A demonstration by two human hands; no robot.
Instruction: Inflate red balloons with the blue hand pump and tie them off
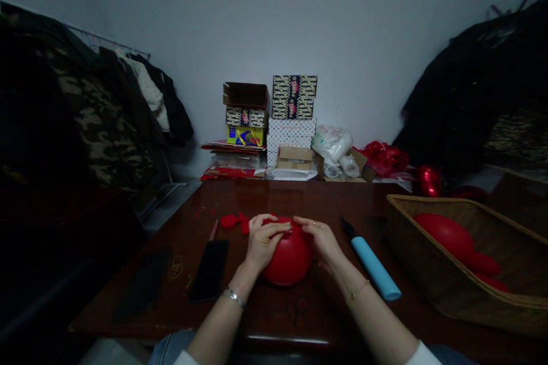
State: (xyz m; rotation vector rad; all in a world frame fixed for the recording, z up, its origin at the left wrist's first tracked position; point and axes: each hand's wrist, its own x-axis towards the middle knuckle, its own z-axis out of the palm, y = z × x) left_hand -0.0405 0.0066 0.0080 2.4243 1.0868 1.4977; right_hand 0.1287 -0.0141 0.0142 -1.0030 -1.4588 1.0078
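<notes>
An inflated red balloon rests on the dark wooden table between my two hands. My left hand is closed on its top left, thumb and fingertips pinched together near the top. From the right, my right hand grips the balloon's upper side with its fingers curled over it. What lies exactly between the fingertips is too small to make out. Just left of my left hand are limp red balloons. A pair of scissors lies in front of the inflated balloon, towards me.
A light-blue hand pump with a black nozzle lies to the right. Beyond it stands a wicker basket holding red balloons. A black phone lies at left. Stacked boxes stand behind the table.
</notes>
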